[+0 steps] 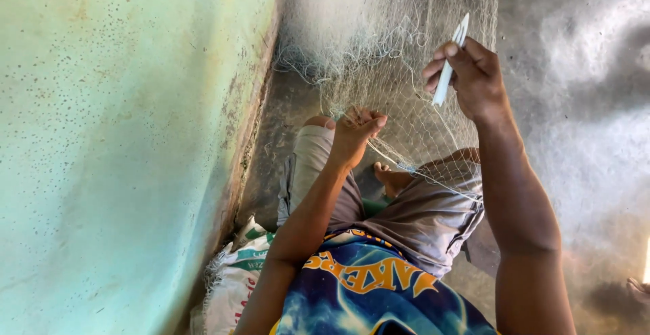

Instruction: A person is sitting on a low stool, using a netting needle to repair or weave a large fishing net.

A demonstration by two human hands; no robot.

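A fine pale fishing net [379, 50] hangs in front of me and drapes over my knees. My left hand [355, 132] pinches a bunch of its mesh just above my left knee. My right hand [470, 74] is raised higher to the right, fingers closed around a thin white netting needle [450, 60] that points up and away. A strand of the net runs from the left hand down across my right thigh. My bare foot [393, 176] shows between my legs under the net.
A pale green speckled wall [122, 138] fills the left side. A white woven sack [233, 274] lies by the wall under my left arm. Grey concrete floor [582, 105] spreads to the right, sunlit in patches.
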